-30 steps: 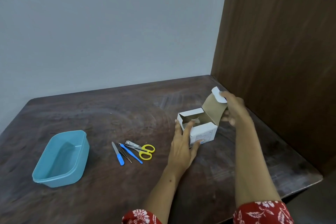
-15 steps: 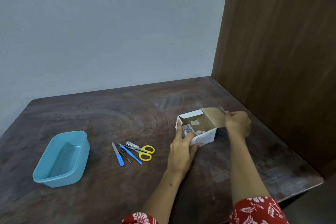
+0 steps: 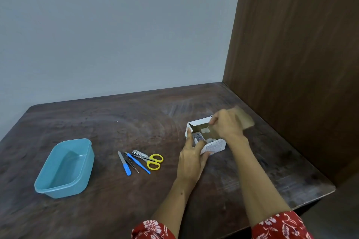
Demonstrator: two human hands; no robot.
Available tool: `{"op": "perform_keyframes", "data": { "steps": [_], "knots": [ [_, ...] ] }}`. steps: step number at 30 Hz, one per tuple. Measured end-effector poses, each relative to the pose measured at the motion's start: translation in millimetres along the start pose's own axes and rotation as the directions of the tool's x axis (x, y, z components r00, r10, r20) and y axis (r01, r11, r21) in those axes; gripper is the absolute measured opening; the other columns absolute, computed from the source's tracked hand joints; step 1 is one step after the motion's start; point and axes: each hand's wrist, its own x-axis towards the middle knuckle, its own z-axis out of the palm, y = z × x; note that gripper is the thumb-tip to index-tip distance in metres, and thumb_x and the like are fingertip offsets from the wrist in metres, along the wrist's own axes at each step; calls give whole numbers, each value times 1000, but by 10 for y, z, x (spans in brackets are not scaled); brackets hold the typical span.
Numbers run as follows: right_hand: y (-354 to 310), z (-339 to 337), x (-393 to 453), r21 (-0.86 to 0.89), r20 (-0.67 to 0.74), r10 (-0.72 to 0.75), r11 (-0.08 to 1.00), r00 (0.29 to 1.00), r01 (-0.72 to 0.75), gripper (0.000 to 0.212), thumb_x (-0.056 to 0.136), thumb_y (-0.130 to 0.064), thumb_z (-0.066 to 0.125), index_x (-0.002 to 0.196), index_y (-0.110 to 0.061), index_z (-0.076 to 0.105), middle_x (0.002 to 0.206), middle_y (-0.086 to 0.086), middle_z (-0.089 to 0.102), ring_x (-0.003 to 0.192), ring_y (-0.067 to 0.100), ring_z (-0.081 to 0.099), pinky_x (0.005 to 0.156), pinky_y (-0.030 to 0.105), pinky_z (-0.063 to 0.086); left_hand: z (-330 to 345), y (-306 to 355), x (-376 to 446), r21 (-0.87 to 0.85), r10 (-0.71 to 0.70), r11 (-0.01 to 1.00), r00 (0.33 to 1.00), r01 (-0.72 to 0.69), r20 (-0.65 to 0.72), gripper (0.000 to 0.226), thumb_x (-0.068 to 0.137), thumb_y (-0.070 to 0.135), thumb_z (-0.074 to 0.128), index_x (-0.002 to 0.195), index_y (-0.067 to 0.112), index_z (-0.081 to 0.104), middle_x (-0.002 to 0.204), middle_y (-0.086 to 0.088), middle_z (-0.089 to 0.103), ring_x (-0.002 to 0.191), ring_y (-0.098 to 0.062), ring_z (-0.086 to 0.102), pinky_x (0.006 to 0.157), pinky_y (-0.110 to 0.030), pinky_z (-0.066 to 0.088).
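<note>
A small white cardboard box (image 3: 213, 146) stands open on the dark wooden table (image 3: 116, 122), with its brown lid flap (image 3: 246, 120) folded back to the right. My left hand (image 3: 191, 159) grips the box at its near left corner, thumb on the left wall and fingers on the front wall. My right hand (image 3: 226, 125) hovers over the opening, blurred, with fingers curled down at the far rim. Whether it holds anything is unclear. Pale packets show inside the box.
Left of the box lie yellow-handled scissors (image 3: 154, 161), a nail clipper (image 3: 139, 153), a blue-handled file (image 3: 125, 164), thin tweezers (image 3: 132, 165) and a blue tool (image 3: 138, 163). A light blue plastic tub (image 3: 58, 193) sits at the left. A wooden panel (image 3: 301, 64) walls the right side.
My right hand pushed the lid flap back and down, then moved left over the box opening. My left hand kept its hold on the box.
</note>
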Motion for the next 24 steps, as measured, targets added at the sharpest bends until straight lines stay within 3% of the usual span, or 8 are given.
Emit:
{"op": "perform_keyframes", "data": {
  "steps": [2,5,8,14,17,20,24],
  "knots": [
    [-78,58,-16,-57,113,-74,995,991,80,18,82,-3,60,83,-15,74,100,10,69,87,27,63,75,32,53,-14,16,-9,-3,-12,1000,1000,12,10,25,77,24,69,95,25,51,150,-22,27,89,-36,67,70,-39,54],
    [-174,138,-47,-183,219,-76,976,973,118,21,84,-1,55,102,-3,65,107,15,64,89,30,59,68,30,44,-24,26,-8,-14,-36,999,999,36,27,25,78,21,69,100,20,57,152,-19,24,96,-38,65,77,-41,53],
    [-198,237,-40,-284,242,-77,948,967,147,22,88,-3,50,109,-3,57,117,15,60,104,30,58,78,32,45,-27,20,-9,-10,-41,999,998,42,38,28,79,20,67,106,22,59,154,-17,20,96,-35,65,80,-40,53],
    [-190,275,-1,-333,238,-47,934,970,127,22,89,-7,50,109,-6,58,117,12,62,105,27,59,77,30,45,-51,18,-8,6,-42,999,998,42,41,26,80,22,65,105,18,61,153,-18,22,89,-35,66,75,-40,54],
    [-159,240,14,-258,205,-27,963,978,80,22,85,-6,56,107,-5,58,112,14,61,100,30,59,74,31,45,-46,18,-6,-9,-31,999,999,31,31,23,79,22,67,100,22,57,153,-19,23,90,-38,65,73,-40,53],
    [-92,205,63,-77,194,-1,997,981,16,17,81,-6,58,96,-4,66,101,14,65,90,30,62,76,32,52,-63,55,-1,0,-42,999,999,42,22,31,78,21,69,98,32,48,153,-19,21,95,-40,64,74,-41,52],
    [30,112,55,217,165,-26,976,986,-11,17,83,-7,59,72,-16,67,83,5,67,82,21,63,75,31,52,-60,48,2,21,-83,996,996,82,38,25,79,24,69,101,15,61,154,-16,20,94,-38,64,74,-39,51]
  ]
}}
